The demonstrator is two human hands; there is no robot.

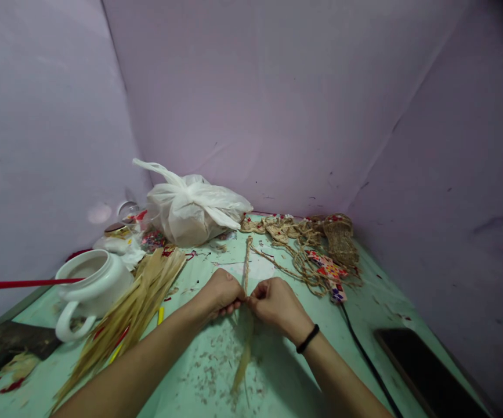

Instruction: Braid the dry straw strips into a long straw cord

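A thin braid (pixel 247 264) of straw-coloured fibre runs away from me down the middle of the table. My left hand (pixel 224 295) is closed around its near end. Right beside it, almost touching, my right hand (pixel 276 303) pinches the strands at the same spot; a black band circles that wrist. Below both hands, loose strand ends (pixel 243 363) trail toward me, slightly blurred. The fingertips partly hide where the strands cross. To the left lies a bundle of dry flat fibre strips (pixel 136 307).
A white pot (pixel 107 284) with a red stick (pixel 29 284) across it stands left, near a dark blade (pixel 25 339). Behind are a tied white plastic bag (pixel 194 209) and woven pieces (pixel 277 227). Rightward lie twisted cord (pixel 301 264), a patterned power strip (pixel 330 273) and a phone (pixel 425 368).
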